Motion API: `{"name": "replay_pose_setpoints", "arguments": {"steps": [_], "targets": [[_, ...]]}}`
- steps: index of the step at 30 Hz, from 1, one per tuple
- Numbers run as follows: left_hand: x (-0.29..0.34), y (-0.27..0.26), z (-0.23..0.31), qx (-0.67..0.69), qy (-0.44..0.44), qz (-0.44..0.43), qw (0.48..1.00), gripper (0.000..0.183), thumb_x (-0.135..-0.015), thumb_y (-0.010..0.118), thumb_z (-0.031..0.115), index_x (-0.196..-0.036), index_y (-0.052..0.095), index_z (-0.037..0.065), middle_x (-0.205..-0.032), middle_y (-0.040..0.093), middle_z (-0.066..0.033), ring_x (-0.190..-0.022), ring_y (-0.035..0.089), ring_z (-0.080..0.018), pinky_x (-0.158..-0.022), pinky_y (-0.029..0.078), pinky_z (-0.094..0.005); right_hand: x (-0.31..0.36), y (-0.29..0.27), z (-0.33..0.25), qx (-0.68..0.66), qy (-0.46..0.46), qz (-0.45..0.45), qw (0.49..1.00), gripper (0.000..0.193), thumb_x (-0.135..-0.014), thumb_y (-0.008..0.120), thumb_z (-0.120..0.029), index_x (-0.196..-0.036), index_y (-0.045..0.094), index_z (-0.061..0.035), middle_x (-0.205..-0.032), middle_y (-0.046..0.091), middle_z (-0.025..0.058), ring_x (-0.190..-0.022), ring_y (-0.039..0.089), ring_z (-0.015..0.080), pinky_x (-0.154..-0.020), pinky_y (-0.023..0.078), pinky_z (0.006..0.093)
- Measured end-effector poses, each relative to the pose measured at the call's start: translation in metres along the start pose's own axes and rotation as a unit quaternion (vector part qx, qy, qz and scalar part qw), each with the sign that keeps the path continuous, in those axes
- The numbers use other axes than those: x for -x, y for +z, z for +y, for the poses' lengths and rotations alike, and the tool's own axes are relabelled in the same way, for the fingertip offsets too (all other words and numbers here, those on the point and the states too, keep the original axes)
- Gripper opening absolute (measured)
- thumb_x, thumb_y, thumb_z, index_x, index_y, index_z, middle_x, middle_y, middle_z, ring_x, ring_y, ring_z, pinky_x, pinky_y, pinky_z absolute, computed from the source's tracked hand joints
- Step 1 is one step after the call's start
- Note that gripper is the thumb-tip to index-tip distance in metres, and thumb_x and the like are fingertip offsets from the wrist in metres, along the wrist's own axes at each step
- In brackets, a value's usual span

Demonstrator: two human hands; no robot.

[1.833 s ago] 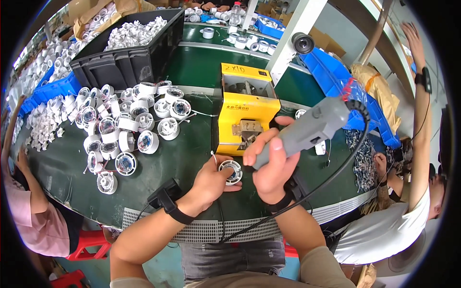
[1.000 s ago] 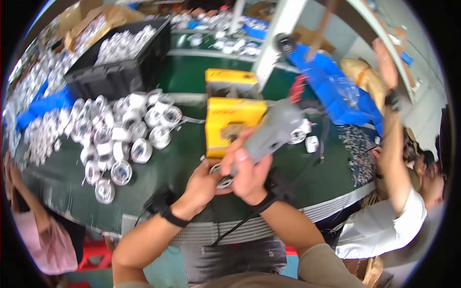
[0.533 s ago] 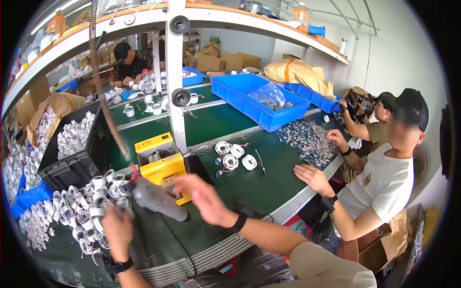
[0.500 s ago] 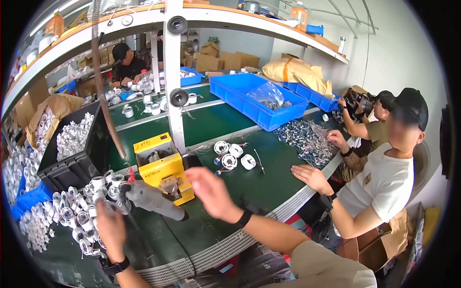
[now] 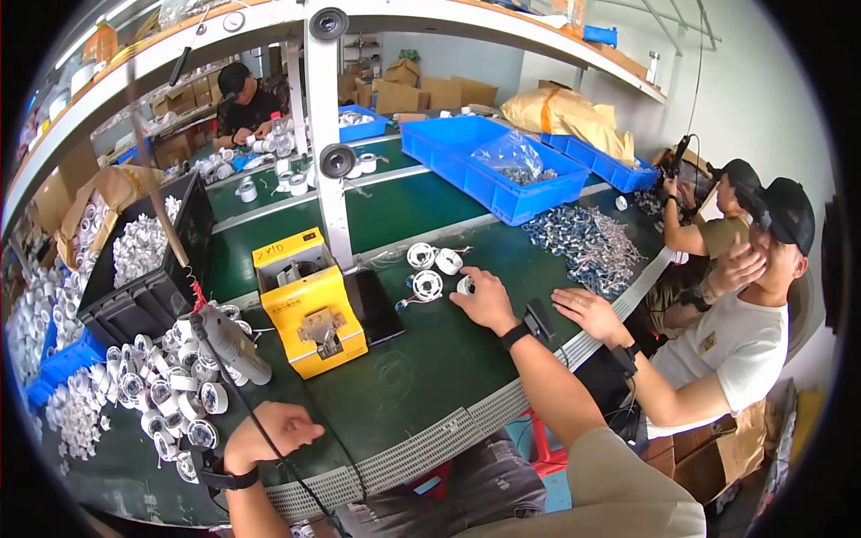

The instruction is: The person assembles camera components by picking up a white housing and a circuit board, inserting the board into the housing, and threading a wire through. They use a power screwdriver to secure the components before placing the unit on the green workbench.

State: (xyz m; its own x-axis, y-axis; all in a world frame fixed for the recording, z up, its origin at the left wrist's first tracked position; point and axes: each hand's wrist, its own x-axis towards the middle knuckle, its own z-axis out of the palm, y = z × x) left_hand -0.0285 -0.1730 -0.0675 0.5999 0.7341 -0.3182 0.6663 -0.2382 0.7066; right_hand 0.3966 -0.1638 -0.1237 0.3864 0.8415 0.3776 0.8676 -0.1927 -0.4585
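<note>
My right hand (image 5: pixel 487 303) has its fingers closed round a white round housing (image 5: pixel 465 285) on the green bench. Just left of it lie three more white ring-shaped housings (image 5: pixel 428 285) with thin wires. Over the bench's near edge, my left hand (image 5: pixel 273 432) is curled with its palm side hidden, so I cannot make out whether anything is in it. Beyond it hangs a grey powered screwdriver (image 5: pixel 238 345) on a red cord, close to a heap of white round housings (image 5: pixel 179 386). A yellow box-shaped fixture (image 5: pixel 309 314) with a metal block stands between my hands.
A black crate (image 5: pixel 143 300) of white parts stands at the left. Blue bins (image 5: pixel 457 170) and a pile of small wired parts (image 5: pixel 587 247) lie at the back right. A white post (image 5: pixel 325 117) rises mid-bench. A co-worker's hand (image 5: pixel 587 314) rests near my right arm.
My right hand has moved right from the yellow fixture onto a white housing. My left hand has come away from the heap toward the near edge. The screwdriver has swung left and hangs steeper.
</note>
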Motion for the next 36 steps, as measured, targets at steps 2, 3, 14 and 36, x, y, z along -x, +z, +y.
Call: {"name": "replay_pose_setpoints", "arguments": {"steps": [2, 3, 14, 36], "targets": [[-0.007, 0.009, -0.004, 0.037, 0.062, -0.056, 0.996, 0.024, -0.086, 0.067, 0.021, -0.079, 0.066, -0.002, -0.066, 0.066, -0.0041, -0.059, 0.062, -0.0097, -0.055, 0.048, -0.0232, 0.011, -0.009, -0.016, -0.057, -0.038, 0.041, 0.997, 0.054, -0.074, 0.075, -0.028, -0.121, 0.056, -0.0095, -0.108, 0.062, 0.0169, -0.101, 0.057, 0.0356, -0.085, 0.048, 0.043], [-0.01, 0.013, -0.005, 0.054, 0.064, -0.085, 0.993, 0.021, -0.09, 0.063, 0.019, -0.092, 0.066, -0.002, -0.079, 0.069, -0.0063, -0.068, 0.064, -0.0114, -0.062, 0.05, -0.0241, 0.02, -0.015, -0.03, -0.084, -0.077, 0.036, 0.993, 0.062, -0.073, 0.077, -0.023, -0.127, 0.049, -0.007, -0.108, 0.061, 0.0216, -0.099, 0.059, 0.0385, -0.085, 0.049, 0.0419], [-0.036, 0.062, 0.023, 0.564, 0.097, -0.057, 0.818, 0.044, -0.099, 0.045, 0.021, -0.137, 0.037, -0.001, -0.123, 0.055, -0.0116, -0.109, 0.058, -0.021, -0.091, 0.05, -0.0368, 0.09, -0.031, -0.147, -0.247, -0.371, -0.243, 0.862, 0.086, -0.075, 0.075, -0.036, -0.143, 0.031, -0.0061, -0.128, 0.051, 0.0177, -0.117, 0.049, 0.0342, -0.096, 0.043, 0.0417], [-0.044, 0.071, 0.006, 0.541, 0.019, -0.127, 0.831, 0.047, -0.096, 0.04, 0.045, -0.112, 0.054, 0.003, -0.093, 0.063, -0.0134, -0.065, 0.058, -0.023, -0.054, 0.045, -0.0307, -0.254, -0.008, 0.057, 0.257, 0.125, -0.048, 0.957, 0.113, -0.077, 0.067, -0.043, -0.146, -0.01, 0.002, -0.116, 0.054, 0.0383, -0.112, 0.055, 0.0443, -0.099, 0.041, 0.0452]]}}
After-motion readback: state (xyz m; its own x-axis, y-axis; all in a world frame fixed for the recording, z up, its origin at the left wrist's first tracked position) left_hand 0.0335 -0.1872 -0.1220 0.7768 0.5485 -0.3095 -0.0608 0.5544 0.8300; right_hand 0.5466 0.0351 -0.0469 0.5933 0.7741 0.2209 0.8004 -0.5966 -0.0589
